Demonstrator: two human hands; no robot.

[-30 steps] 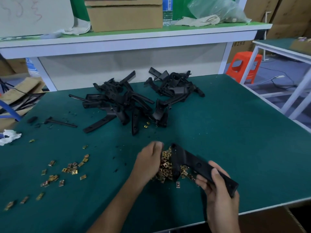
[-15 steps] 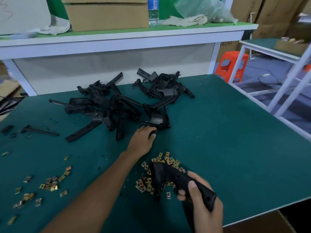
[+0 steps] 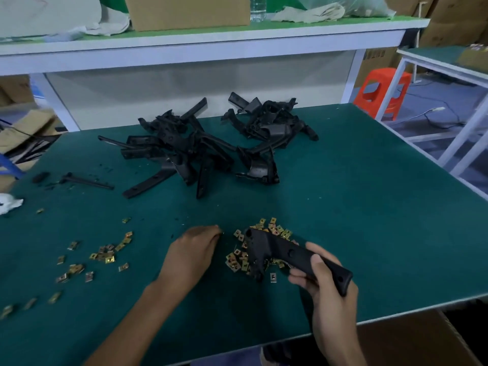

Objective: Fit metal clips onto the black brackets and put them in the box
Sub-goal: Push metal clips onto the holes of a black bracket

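Note:
My right hand (image 3: 324, 289) grips the handle end of a black bracket (image 3: 282, 252), held just above the table's front edge. Its wide end hangs over a small heap of brass-coloured metal clips (image 3: 237, 260). My left hand (image 3: 195, 249) rests knuckles-up on the green mat just left of that heap. Its fingers are curled under, and whatever they may hold is hidden. Two heaps of black brackets (image 3: 182, 151) (image 3: 269, 122) lie at the far middle of the table. An open cardboard box (image 3: 412, 339) sits below the table's front right edge.
More clips (image 3: 105, 256) are scattered at the front left. A loose black strip (image 3: 87, 180) and a white rag (image 3: 8, 204) lie at the left. A white shelf (image 3: 211, 48) with a carton runs behind. An orange stool (image 3: 380, 88) stands beyond the right edge.
My left hand went out to the near bracket heap and has come back beside the clip heap. My right hand has kept hold of the bracket, shifting only slightly.

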